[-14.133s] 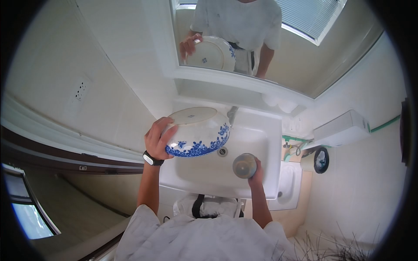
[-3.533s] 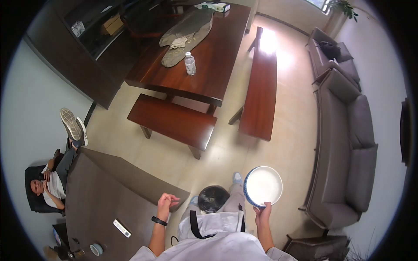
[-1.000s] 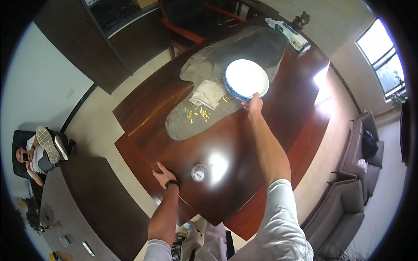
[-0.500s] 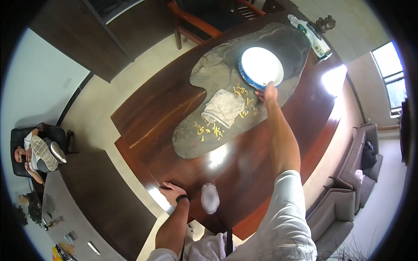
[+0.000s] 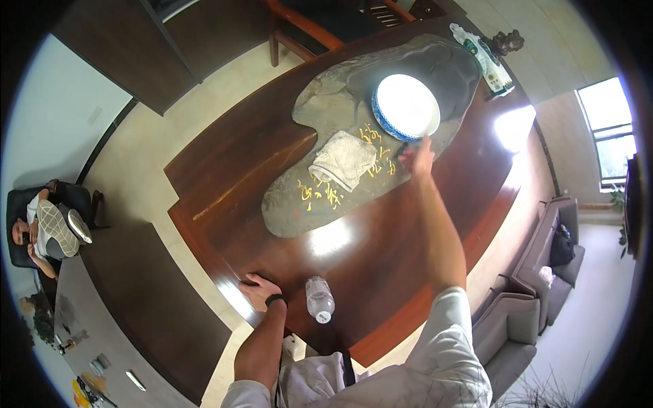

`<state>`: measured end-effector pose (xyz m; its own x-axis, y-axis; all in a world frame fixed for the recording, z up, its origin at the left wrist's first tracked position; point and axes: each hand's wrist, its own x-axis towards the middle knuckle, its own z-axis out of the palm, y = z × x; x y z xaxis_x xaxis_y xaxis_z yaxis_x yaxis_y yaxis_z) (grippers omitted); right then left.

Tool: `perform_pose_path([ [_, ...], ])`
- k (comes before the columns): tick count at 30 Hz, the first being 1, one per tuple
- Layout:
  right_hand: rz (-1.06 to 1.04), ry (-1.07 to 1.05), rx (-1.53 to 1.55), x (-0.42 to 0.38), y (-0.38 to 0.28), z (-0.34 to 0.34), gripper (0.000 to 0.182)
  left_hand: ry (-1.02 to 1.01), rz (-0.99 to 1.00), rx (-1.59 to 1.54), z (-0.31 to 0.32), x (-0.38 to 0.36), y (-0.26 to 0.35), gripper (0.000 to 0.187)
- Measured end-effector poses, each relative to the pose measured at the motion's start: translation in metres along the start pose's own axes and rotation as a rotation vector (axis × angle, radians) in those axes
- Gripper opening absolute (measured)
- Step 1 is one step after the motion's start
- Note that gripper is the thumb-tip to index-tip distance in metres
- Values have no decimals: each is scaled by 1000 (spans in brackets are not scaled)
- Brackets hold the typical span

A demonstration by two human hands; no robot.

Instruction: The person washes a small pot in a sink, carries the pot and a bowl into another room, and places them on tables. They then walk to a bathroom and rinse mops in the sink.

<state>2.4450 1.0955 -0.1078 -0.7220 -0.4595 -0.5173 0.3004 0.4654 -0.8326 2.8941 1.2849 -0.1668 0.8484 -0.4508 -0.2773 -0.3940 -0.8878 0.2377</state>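
A white bowl (image 5: 408, 107) with a blue patterned outside rests on a dark stone slab (image 5: 289, 204) with yellow characters. My right hand (image 5: 417, 162), blurred, is at the bowl's near edge, fingers apart, with no grip on the rim visible; whether a fingertip touches it is unclear. Left of that hand, a folded pale cloth (image 5: 345, 160) lies on the slab. My left hand (image 5: 258, 291) rests open at the table's near left edge, a dark band on its wrist. Beside it on the wooden table (image 5: 238, 183) is a clear plastic bottle (image 5: 320, 299) with a white cap.
A green and white packet (image 5: 495, 71) and a dark carved ornament (image 5: 507, 42) are at the table's far right. A person (image 5: 51, 228) sits at far left behind a desk (image 5: 88, 319). Grey sofas (image 5: 507, 330) stand on the right, and a wooden chair (image 5: 306, 30) is beyond the table.
My right hand has come away from its grip on the bowl's rim and moved slightly down. The view has shifted a little, and the bottle now appears sharper.
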Motion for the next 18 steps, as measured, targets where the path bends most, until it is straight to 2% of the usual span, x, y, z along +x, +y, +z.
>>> perform_pose_path([
  [2, -342, 53, -36, -37, 59, -13, 42, 9, 12, -19, -1, -1, 2, 67],
  [3, -427, 9, -90, -78, 82, -24, 29, 20, 27, -34, -2, -2, 0, 67],
  [4, -723, 57, -357, -103, 120, -43, 24, 76, 53, -62, 1, -2, -3, 65],
  [5, -871, -5, -431, -149, 135, -59, 19, 66, 45, -66, -1, -5, -2, 65],
  [9, -803, -233, -690, -285, 248, -125, 3, 101, 33, -124, -9, -3, 0, 53],
  [11, -900, -372, -907, -335, 285, -134, 4, 149, -31, -89, -21, -5, -8, 44],
  [13, -894, -469, -1300, -345, 296, -136, 7, 60, -132, -28, -16, 0, -4, 42],
  [14, -991, -373, -1210, -345, 309, -135, 9, 117, -44, -202, -15, 1, -12, 46],
  [15, -1061, -251, -1116, -348, 318, -140, 11, 81, -15, -263, -20, -2, -16, 51],
  [17, -1139, -234, -1021, -354, 323, -142, 12, 3, 63, -440, -17, 5, -34, 55],
  [18, -1171, -218, -1037, -364, 321, -139, 13, -42, 152, -602, 18, 25, -55, 57],
])
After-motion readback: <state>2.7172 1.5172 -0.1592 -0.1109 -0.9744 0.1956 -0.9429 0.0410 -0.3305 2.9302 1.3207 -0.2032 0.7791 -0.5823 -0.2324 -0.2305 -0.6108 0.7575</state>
